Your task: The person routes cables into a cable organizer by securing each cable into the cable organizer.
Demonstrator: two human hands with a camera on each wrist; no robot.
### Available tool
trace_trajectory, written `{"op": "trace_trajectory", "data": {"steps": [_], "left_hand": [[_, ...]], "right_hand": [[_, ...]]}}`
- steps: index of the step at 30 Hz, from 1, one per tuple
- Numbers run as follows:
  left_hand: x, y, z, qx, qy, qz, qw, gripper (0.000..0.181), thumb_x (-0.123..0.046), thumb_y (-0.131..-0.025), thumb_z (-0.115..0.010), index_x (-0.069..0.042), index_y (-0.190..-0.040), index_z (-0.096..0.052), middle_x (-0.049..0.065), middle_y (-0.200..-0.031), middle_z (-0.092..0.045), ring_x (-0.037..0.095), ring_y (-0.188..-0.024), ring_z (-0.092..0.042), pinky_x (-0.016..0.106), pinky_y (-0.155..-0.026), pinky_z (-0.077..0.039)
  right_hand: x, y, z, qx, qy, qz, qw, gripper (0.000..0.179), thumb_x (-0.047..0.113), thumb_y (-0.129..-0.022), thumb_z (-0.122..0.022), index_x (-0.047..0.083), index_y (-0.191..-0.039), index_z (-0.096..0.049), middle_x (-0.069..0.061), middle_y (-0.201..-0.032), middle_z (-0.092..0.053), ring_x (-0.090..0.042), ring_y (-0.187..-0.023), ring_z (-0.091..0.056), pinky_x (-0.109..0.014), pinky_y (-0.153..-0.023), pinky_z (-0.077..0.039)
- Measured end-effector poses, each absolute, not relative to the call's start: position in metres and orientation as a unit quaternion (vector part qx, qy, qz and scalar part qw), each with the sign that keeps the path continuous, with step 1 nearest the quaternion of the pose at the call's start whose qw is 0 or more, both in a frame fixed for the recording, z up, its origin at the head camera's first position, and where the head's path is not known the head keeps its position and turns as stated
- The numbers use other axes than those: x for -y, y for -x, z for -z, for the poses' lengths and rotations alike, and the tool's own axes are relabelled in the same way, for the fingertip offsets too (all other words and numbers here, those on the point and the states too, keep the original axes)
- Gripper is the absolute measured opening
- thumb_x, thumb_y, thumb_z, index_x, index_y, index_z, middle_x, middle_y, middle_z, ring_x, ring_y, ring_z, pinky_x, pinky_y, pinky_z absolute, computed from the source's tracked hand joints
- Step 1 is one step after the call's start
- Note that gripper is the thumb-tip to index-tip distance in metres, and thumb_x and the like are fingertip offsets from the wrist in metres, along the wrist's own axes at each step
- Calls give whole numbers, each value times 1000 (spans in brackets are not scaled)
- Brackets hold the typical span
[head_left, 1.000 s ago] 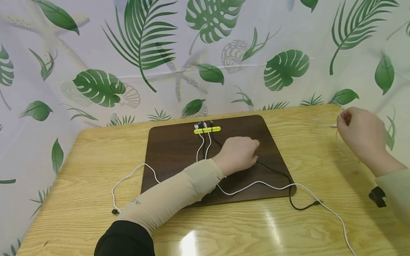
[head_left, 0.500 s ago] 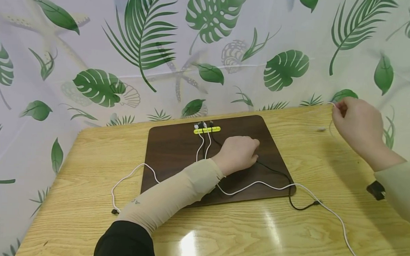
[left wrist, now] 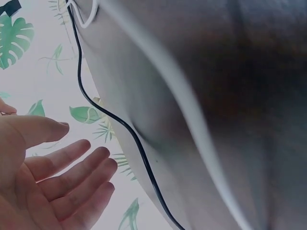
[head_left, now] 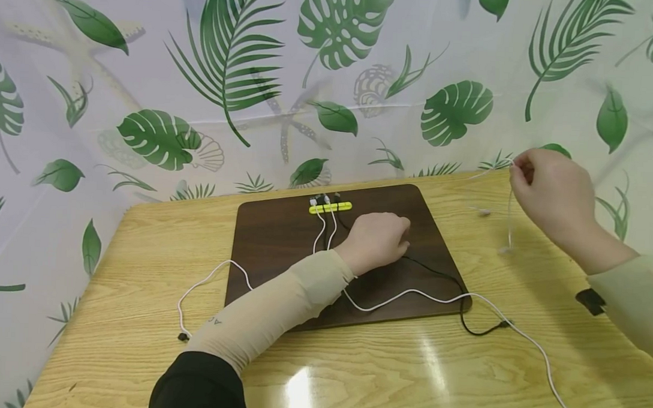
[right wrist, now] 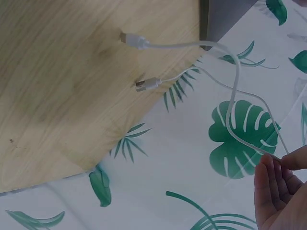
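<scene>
My right hand (head_left: 556, 194) is raised over the back right of the table and pinches a white USB cable (right wrist: 235, 91) between thumb and fingers. From the pinch hang two plugs in the right wrist view: a white USB plug (right wrist: 147, 85) and another white plug (right wrist: 135, 40). Over the dark wooden board (head_left: 433, 232) is my left hand (head_left: 376, 242), its fingers loosely bent in the left wrist view with nothing between them. Beside it run a black cable (left wrist: 139, 143) and a blurred white cable (left wrist: 187, 105). Past the hand, a yellow cable clip (head_left: 346, 206) holds several cable ends.
A long white cable (head_left: 537, 343) trails over the board to the table's front edge. A black cable's plug (head_left: 503, 324) lies right of the board. A dark object (head_left: 590, 301) is partly behind my right sleeve. A leaf-patterned sheet (head_left: 361, 127) hangs behind the table.
My right hand has moved left and slightly up with the white USB cable, and its plugs now hang further left. My left hand has barely moved.
</scene>
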State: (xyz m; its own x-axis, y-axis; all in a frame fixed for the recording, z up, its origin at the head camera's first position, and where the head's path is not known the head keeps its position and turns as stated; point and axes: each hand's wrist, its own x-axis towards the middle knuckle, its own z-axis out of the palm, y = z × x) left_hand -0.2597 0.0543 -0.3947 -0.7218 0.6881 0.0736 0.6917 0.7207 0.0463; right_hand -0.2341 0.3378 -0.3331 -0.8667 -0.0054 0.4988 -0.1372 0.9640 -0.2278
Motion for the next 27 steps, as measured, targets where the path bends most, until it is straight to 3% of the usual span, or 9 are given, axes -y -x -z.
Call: {"op": "trace_trajectory", "data": {"steps": [4, 11, 16, 27], "left_hand": [[-52, 263, 393, 930, 363, 53, 21, 12, -29, -103, -67, -21, -104, -76, -6, -97, -78, 13, -81, -72, 33, -68, -59], [-49, 268, 390, 932, 356, 63, 20, 14, -30, -103, -66, -21, -102, -76, -7, -95, -78, 12, -80, -72, 32, -67, -58], [-49, 272, 389, 933, 347, 94, 23, 15, -31, -104, -66, -21, -101, -78, -8, -93, -78, 12, -80, -72, 31, -67, -58], [-51, 282, 386, 935, 319, 149, 34, 22, -40, -105, -67, -21, -103, -77, -8, -93, -77, 8, -75, -67, 26, -64, -53]], "right_hand": [[-329, 233, 328, 955, -54, -125, 262, 23, 10, -102, -56, -8, -104, -70, -28, -92, -71, -40, -76, -66, -57, -63, -49], [-313, 233, 319, 954, -72, -117, 265, 20, 10, -101, -57, -5, -102, -71, -24, -89, -71, -35, -73, -64, -41, -55, -42], [-303, 232, 314, 950, -84, -121, 275, 18, 9, -100, -59, -4, -100, -72, -22, -87, -71, -33, -72, -64, -38, -55, -41], [-270, 222, 302, 931, -133, -137, 312, 13, 7, -100, -63, -2, -99, -72, -19, -90, -75, -33, -78, -72, -46, -63, -50]]}}
